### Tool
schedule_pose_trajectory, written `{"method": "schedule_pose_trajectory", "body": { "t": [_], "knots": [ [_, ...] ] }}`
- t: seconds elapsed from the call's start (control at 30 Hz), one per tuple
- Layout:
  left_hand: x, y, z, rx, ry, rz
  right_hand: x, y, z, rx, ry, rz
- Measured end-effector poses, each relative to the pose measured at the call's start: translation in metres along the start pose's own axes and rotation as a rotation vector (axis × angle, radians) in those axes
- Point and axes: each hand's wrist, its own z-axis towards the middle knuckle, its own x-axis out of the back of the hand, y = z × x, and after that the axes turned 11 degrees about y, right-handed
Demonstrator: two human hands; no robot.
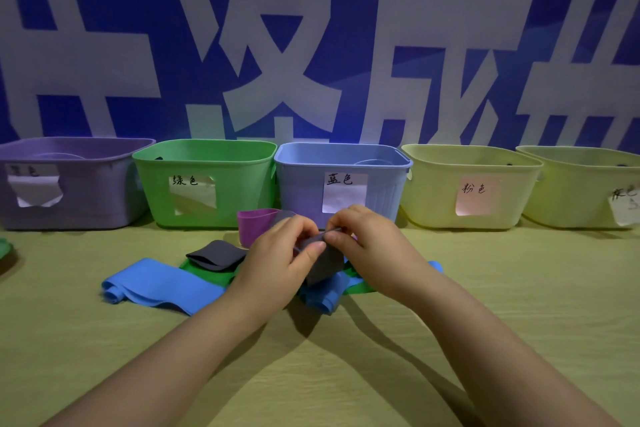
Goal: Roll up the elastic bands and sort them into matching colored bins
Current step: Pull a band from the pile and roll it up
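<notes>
Two bare hands meet at the centre of the frame above the yellowish table (485, 322). The left hand (277, 256) and the right hand (370, 246) both pinch the top edge of a dark grey flat elastic band (320, 267), thumbs pressed on it and fingers curled round. The band hangs from that pinch, its long axis running down and slightly left, with its lower end close over a blue flat band (323, 298) in the pile. It looks matte and limp, and I judge it not yet wound into a roll. Farther back, at the right edge, a pale yellow plastic bin (581, 191) carries a paper label (625, 206) that seems to read grey. That bin lies well right of the grip, so the right hand is nearer for the drop.
</notes>
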Motion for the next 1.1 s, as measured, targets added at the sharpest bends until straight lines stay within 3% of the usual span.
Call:
{"method": "schedule_pose_trajectory", "body": {
  "t": [0.33,0.6,0.87,1.1],
  "knots": [
    [-0.0002,0.0026,0.0000,-0.003,0.112,-0.022,0.0023,0.0007,0.0002,-0.105,-0.055,0.124],
    [0.0026,0.0026,0.0013,-0.132,0.142,0.082,0.0004,0.0015,-0.0021,-0.123,-0.098,0.128],
    [0.0023,0.0027,0.0037,-0.089,0.129,0.121,-0.0020,0.0047,0.0007,-0.058,-0.032,0.218],
    [0.0016,0.0027,0.0004,-0.038,0.033,0.089,-0.0025,0.0079,0.0010,-0.105,-0.030,0.198]
  ]
}}
